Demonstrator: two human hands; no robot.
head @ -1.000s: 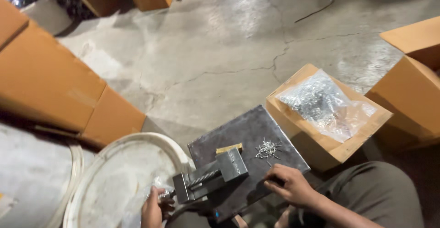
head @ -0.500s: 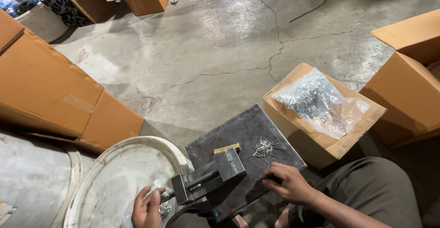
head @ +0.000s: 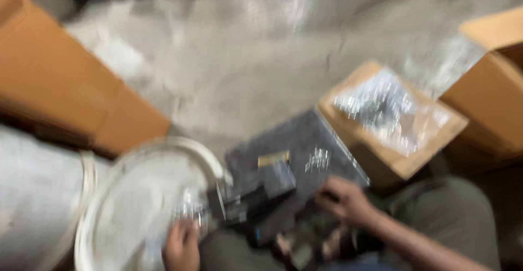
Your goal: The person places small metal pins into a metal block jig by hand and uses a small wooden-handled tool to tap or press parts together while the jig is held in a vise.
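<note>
Dark metal vise-like block (head: 259, 195) sits on a dark grey square slab (head: 305, 140) low in the blurred head view, between the two hands. At its left end the left hand (head: 182, 246) reaches up over the rim of a white round plastic bucket (head: 136, 156), fingers near a small shiny metal cluster (head: 190, 208); whether they are closed on it cannot be told through the blur. The right hand (head: 343, 200) rests on the slab's near edge, fingers curled, grip unclear. A small pile of shiny metal pieces (head: 317, 159) lies on the slab beside a short yellow strip (head: 273, 159). An open cardboard box with a clear plastic bag of metal parts (head: 389, 110) stands just right of the slab.
</note>
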